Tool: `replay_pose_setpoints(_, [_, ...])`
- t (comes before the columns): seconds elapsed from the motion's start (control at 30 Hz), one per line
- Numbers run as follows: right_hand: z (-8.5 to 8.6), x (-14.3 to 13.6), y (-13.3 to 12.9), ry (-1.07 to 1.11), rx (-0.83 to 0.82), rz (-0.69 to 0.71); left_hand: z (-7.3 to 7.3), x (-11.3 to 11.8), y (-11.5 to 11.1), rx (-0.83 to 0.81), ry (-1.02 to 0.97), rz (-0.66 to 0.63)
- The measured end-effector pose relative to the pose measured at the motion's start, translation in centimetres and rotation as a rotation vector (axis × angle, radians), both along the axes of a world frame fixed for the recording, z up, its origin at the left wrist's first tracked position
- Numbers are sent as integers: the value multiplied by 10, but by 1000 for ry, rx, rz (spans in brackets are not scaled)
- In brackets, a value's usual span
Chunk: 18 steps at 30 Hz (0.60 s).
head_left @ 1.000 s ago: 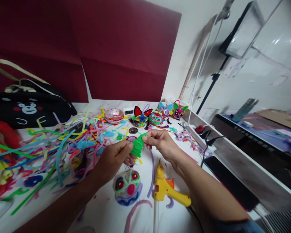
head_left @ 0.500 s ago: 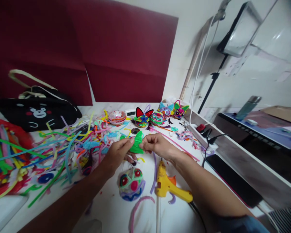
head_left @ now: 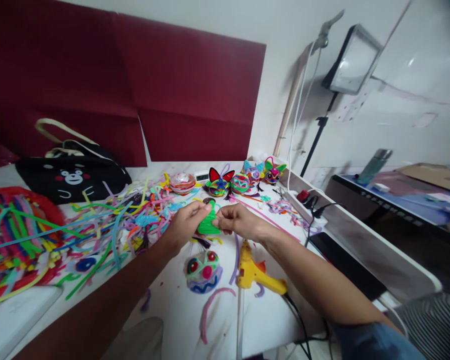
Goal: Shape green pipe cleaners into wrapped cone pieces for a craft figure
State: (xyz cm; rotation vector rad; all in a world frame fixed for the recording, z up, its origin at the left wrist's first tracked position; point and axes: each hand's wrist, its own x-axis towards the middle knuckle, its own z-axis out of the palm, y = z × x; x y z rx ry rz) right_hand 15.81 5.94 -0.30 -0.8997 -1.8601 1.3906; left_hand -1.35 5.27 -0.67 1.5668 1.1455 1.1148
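Between my two hands is a green fuzzy triangular piece, held up over the white table. My left hand pinches its left side with thumb and fingers. On its right edge, the fingertips of my right hand are closed. Just below lies a round face ornament with red eyes, a pink nose and a blue zigzag mouth. A yellow glue gun rests to the right of it, under my right forearm. Purple and pink fuzzy strips lie around these.
Colourful pipe cleaners spread across the left, beside a red tray. Finished ornaments stand at the back. A black bag, a phone, a power strip and a lamp are around the table.
The view has shifted, showing more of the red tray at the left. My left thumb now lies further over the green piece, which both hands still hold.
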Motion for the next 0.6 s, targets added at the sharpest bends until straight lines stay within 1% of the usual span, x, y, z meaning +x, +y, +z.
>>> replay_pose_setpoints(0.1, [0, 1, -9, 27, -17, 0, 1, 2, 1, 78, -7, 48])
replay_pose_setpoints(0.2, [-2, 2, -18, 57, -21, -38, -1, 6, -1, 115, -29, 92])
replay_pose_setpoints(0.27, [-3, 3, -21, 60, -27, -69, -2, 10, -5, 104, -48, 100])
replay_pose_setpoints(0.37, [-8, 8, -22, 45, -66, -80, 0, 13, -10, 26, -83, 69])
replay_pose_setpoints(0.47, [-15, 22, -17, 22, -118, -133, 0, 6, -12, -60, -125, 57])
replay_pose_setpoints(0.6, [-28, 50, -10, -44, -125, -251, -10, -15, -14, -83, -152, 131])
